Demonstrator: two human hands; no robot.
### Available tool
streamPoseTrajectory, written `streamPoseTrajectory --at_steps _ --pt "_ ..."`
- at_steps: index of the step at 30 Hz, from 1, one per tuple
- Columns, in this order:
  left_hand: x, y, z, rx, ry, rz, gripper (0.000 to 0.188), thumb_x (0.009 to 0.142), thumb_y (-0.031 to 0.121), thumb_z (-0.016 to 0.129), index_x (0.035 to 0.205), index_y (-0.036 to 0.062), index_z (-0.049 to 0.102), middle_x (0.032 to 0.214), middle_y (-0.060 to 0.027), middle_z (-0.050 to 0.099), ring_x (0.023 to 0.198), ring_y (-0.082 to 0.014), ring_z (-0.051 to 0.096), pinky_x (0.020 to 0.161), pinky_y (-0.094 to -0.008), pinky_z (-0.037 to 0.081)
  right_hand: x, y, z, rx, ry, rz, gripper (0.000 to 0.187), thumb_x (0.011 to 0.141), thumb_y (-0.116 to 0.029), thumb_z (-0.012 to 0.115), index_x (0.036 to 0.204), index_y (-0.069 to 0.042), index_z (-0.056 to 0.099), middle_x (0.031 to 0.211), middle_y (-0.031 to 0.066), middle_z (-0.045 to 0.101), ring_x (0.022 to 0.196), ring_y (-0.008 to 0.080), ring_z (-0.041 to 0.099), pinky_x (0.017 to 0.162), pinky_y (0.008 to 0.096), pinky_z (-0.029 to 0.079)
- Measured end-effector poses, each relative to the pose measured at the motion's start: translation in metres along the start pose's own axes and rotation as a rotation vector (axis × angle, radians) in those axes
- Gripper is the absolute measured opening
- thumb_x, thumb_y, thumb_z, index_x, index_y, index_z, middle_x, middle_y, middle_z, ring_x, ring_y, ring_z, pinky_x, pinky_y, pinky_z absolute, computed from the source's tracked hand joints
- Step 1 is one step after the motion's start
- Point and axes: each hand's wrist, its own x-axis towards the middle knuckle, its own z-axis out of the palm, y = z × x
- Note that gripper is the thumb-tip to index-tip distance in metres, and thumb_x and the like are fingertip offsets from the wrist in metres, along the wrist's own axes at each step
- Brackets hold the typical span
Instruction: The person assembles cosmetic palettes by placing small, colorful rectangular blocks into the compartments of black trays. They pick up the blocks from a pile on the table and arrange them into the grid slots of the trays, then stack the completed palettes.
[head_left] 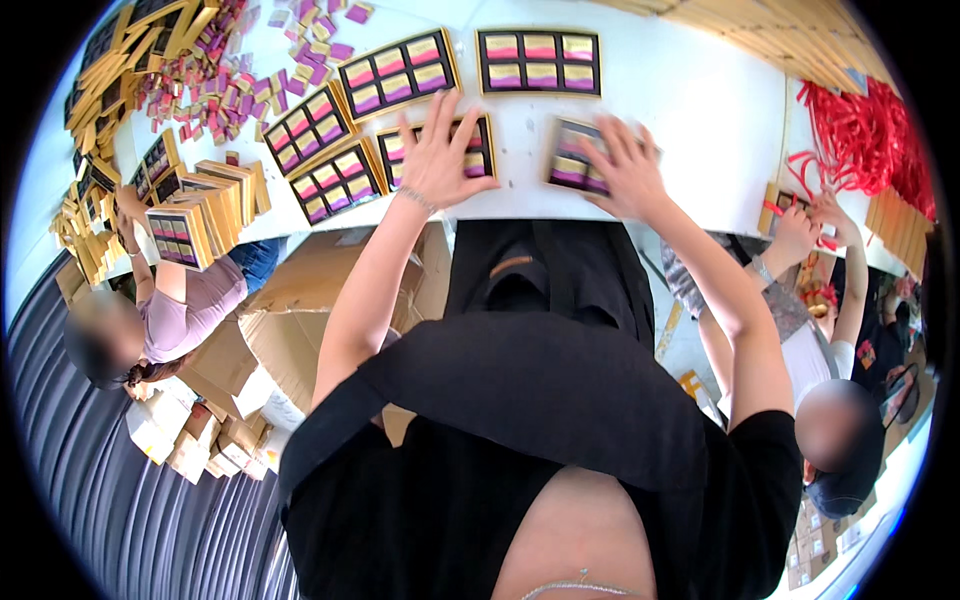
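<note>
My left hand point(440, 155) lies with fingers spread over a flat black-and-gold box point(484, 150) filled with small pink and purple wrapped pieces, covering much of it. Farther right, my right hand point(628, 168) is blurred by motion, its fingers stretched out over another such box point(572, 165), also smeared. Whether the right fingers grip its edge I cannot tell. More filled boxes lie around: one point(538, 62) beyond my hands, one point(398, 72) up to the left, and two more point(308, 128) point(336, 182) side by side left of my left hand.
Loose pink and purple pieces point(205, 85) heap on the white table point(690, 110) at far left, near stacked gold-edged boxes point(205, 205). Red ribbons point(865, 135) pile at far right. Co-workers sit on both sides; the right one's hands point(797, 235) handle a box with red ribbon. Cardboard cartons point(290, 345) stand below.
</note>
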Motion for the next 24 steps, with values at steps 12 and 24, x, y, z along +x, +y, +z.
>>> streamPoseTrajectory --at_steps 12,24 --pt "0.006 0.064 0.031 -0.088 -0.007 0.136 0.098 0.067 0.065 0.073 0.149 0.0263 0.036 0.155 -0.0162 0.028 0.145 -0.0332 0.024 0.104 -0.078 0.01 0.126 -0.006 -0.074 0.283 0.436 -0.088 0.074 0.081 -0.03 0.072 0.144 -0.01 0.04 0.149 0.0218 0.036 0.132 0.0394 0.043 0.106 0.0464 0.041" --pt "-0.052 -0.001 0.038 -0.521 0.251 0.002 0.131 0.045 0.038 0.093 0.15 0.0014 0.023 0.154 -0.0243 0.026 0.139 -0.0447 0.029 0.116 -0.0525 0.024 0.358 -0.075 -0.134 0.279 0.257 0.204 0.083 0.079 -0.049 0.071 0.146 -0.012 0.039 0.151 0.0282 0.029 0.136 0.0471 0.034 0.107 0.062 0.032"
